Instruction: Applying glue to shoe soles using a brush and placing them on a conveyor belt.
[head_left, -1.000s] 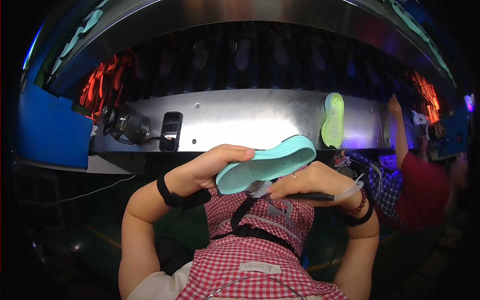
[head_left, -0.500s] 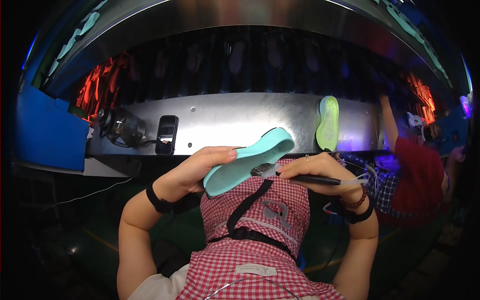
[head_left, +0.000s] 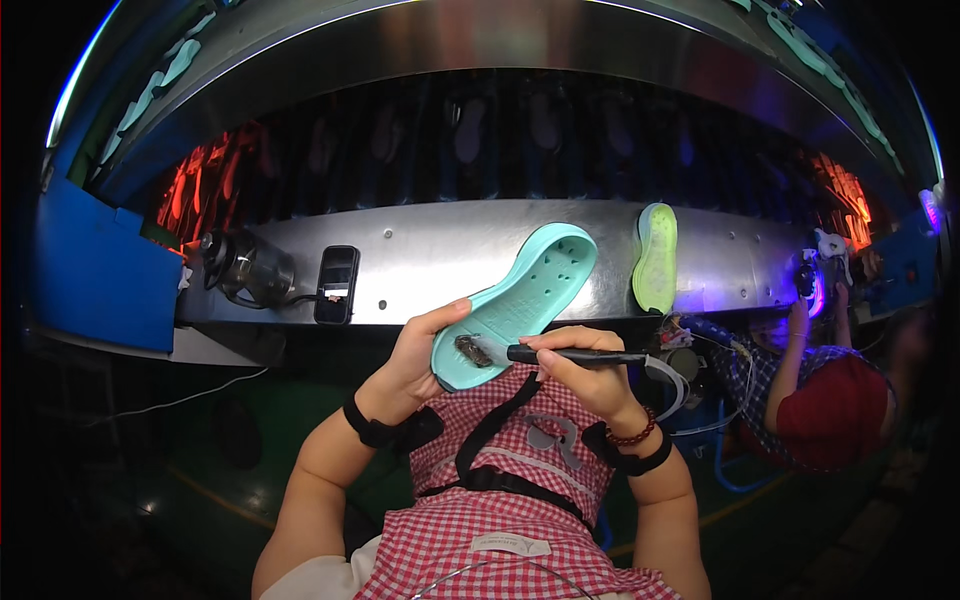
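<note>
My left hand (head_left: 412,362) grips the heel end of a turquoise shoe sole (head_left: 520,295), its hollow inner side turned up and its wider end pointing away to the right. Held in my right hand (head_left: 595,388) is a brush (head_left: 622,356) with a black handle and a pale tube at its back end. The dark, wet-looking bristles rest inside the sole near the heel. Small holes or marks show in the sole's far end. A yellow-green sole (head_left: 656,262) lies on the metal ledge beyond my right hand.
On the steel ledge (head_left: 440,235) stand a dark phone (head_left: 338,283) and a clear pot (head_left: 258,268) with a cable. Behind it runs a dark machine opening holding several soles, with red glows at both ends. A co-worker in a red top (head_left: 830,410) sits at the right.
The sole has tipped so its inner side faces up, and the brush has moved left into its heel area. The co-worker's arm has drawn back from the machine opening.
</note>
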